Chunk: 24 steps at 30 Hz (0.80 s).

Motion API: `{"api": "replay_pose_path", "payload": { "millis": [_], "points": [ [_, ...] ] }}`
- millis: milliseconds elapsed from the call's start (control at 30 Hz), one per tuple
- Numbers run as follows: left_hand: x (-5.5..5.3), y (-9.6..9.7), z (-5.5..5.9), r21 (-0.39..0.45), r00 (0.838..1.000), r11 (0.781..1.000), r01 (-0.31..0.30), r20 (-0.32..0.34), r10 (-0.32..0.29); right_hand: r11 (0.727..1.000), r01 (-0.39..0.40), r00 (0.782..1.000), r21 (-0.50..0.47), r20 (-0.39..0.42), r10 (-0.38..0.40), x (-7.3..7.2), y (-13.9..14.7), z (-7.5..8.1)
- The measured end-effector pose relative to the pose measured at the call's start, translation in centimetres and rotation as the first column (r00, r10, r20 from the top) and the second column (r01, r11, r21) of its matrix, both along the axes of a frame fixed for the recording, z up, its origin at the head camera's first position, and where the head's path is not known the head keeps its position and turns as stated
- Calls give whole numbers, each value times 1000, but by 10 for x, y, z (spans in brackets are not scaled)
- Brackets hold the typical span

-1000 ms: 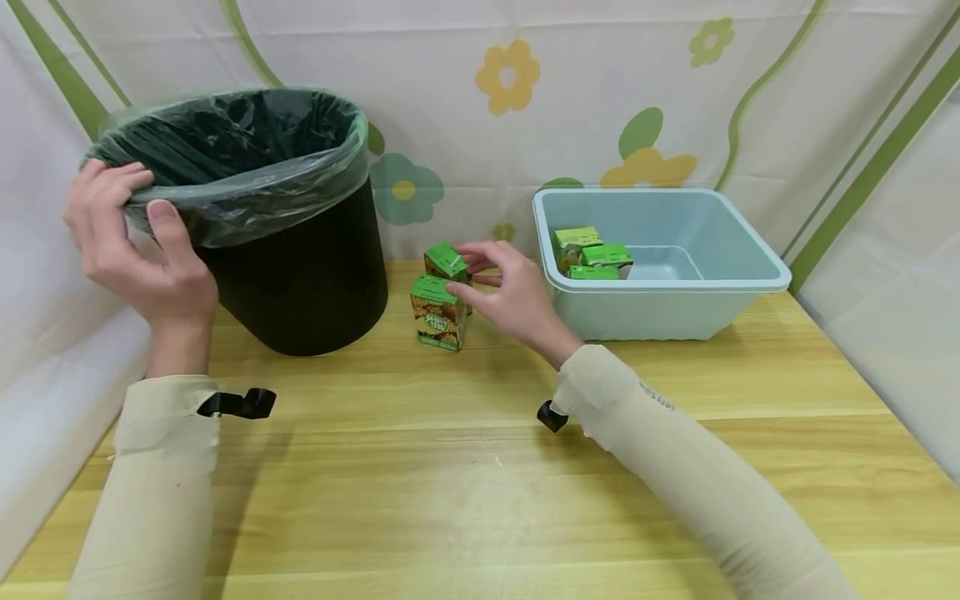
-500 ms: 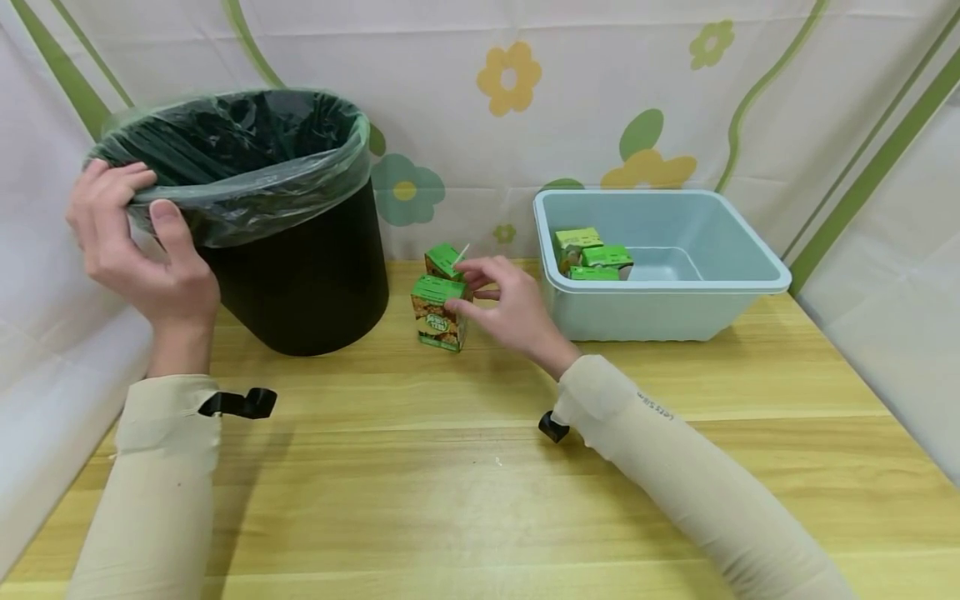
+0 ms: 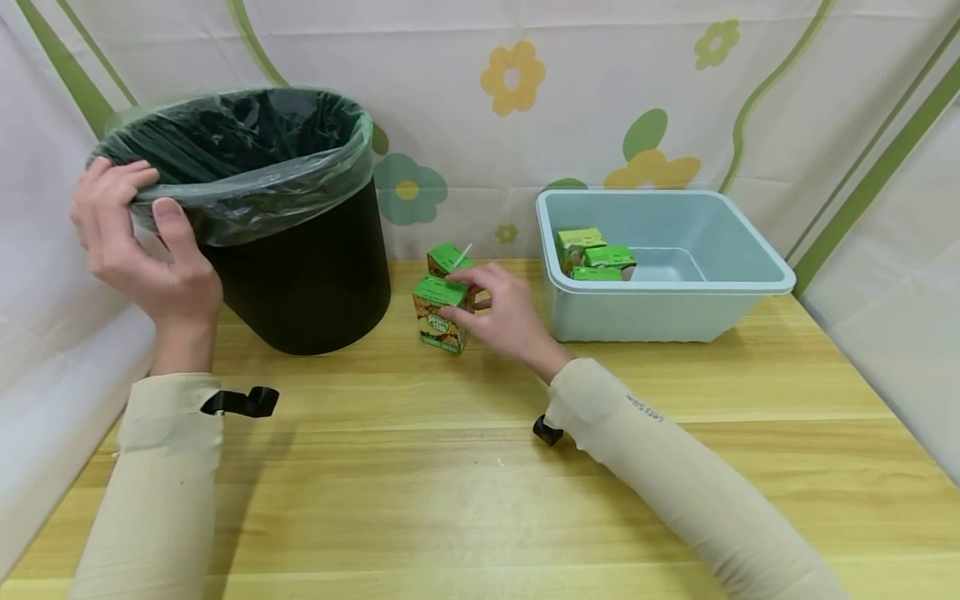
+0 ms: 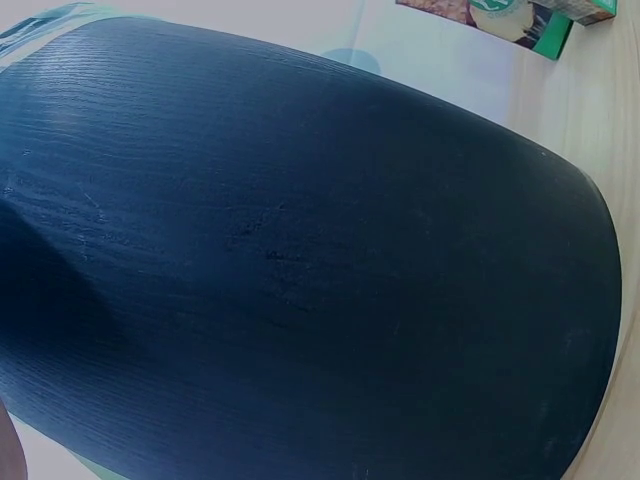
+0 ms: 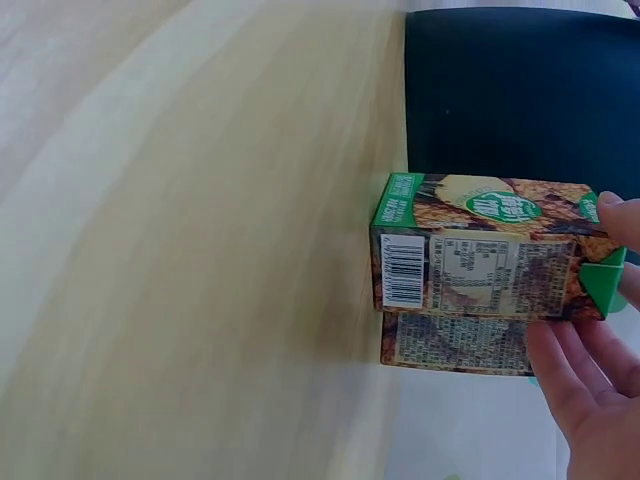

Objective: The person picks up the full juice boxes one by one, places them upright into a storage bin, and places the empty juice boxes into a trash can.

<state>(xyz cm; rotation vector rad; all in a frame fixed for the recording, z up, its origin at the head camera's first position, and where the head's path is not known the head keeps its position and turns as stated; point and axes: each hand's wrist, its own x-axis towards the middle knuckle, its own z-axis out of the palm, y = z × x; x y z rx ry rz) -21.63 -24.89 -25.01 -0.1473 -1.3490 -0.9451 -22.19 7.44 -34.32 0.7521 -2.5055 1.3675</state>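
In the head view my left hand (image 3: 150, 242) grips the rim of a black trash can (image 3: 307, 275), thumb outside and fingers over the liner bag (image 3: 262, 200). Its smooth wall fills the left wrist view. My right hand (image 3: 506, 312) pinches the near juice carton (image 3: 438, 325) by its upper part, thumb at the front edge and fingers behind. This brown carton with a green top stands upright on the table. A second carton (image 3: 446, 257) stands right behind it, with a thin white straw (image 3: 464, 252) rising over its top. The right wrist view shows both cartons' printed sides, one with a barcode.
A pale blue plastic tub (image 3: 660, 312) stands to the right, with several similar green-topped cartons (image 3: 609, 255) at its left end. Behind hangs a white curtain (image 3: 420, 50) with flower prints. Everything stands on a wood-grain table (image 3: 420, 500).
My right hand has moved from the rear carton's top down and toward me onto the near carton, bringing the white straw into view. The left hand keeps its grip on the trash can.
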Motion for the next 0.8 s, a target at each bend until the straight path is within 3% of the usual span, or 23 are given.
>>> {"api": "replay_pose_path", "payload": {
  "millis": [333, 800],
  "points": [
    [1, 0, 0, -1, 1000, 1000, -5, 9, 5, 1000, 19, 999, 24, -32, -18, 1, -5, -3],
    [1, -2, -1, -3, 1000, 1000, -13, 18, 13, 995, -27, 995, -93, -99, 18, 2, -6, 13]
  ]
}}
